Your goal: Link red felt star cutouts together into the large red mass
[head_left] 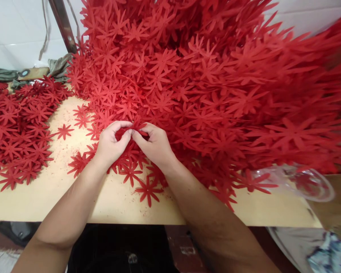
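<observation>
Both hands meet above the table, thumbs nearly touching, and pinch a red flower-shaped cutout point(139, 125) with narrow petals between them. My left hand point(112, 142) closes on its left side, thumb against forefinger. On its right side my right hand point(155, 144) is closed the same way. How many layers they hold is hidden by the fingers. Right behind and beneath the hands spreads a big heap of similar red flower cutouts point(159, 76). Single cutouts such as a red flower point(148, 190) lie just below the hands on the table.
A smaller pile of red flower cutouts point(19, 129) lies at the left on the pale table point(74, 201). Near the right front edge is a clear plastic container point(315, 185). Grey-green cloth point(58, 66) and a yellowish object point(34, 73) sit by the tiled wall point(17, 34).
</observation>
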The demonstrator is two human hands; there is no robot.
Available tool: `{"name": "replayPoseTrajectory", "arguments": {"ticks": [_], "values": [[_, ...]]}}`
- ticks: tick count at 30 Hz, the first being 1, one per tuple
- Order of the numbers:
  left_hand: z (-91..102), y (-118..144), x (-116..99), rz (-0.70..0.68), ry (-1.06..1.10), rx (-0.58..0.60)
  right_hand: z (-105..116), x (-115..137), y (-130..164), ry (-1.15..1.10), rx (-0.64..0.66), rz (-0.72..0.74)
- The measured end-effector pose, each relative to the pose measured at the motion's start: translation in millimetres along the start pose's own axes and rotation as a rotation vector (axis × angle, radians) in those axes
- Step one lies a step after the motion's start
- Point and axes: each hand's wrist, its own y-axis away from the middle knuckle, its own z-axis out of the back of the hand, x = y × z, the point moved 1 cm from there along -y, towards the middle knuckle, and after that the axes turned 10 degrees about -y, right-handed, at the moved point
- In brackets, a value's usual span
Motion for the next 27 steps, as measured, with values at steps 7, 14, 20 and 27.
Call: {"name": "replayPoseTrajectory", "arguments": {"ticks": [7,14,20,27], "values": [[3.2,-1.5,3.4,-0.030,-0.048,-0.111,-1.2,0.0,0.7,-0.017,0.058,0.068],[9.4,-9.3,2.1,0.225,0.202,-0.230,-0.7,5.1,1.8,-0.041,0.095,0.109],[31.2,-22.8,23.8,0.309,0.394,-0.420,6.5,2.0,-2.1,-0.127,-0.017,0.054],[9.4,-13.4,8.0,0.290,0.417,-0.196,3.3,-8.1,-2.7,-0.185,-0.080,-0.002]]}}
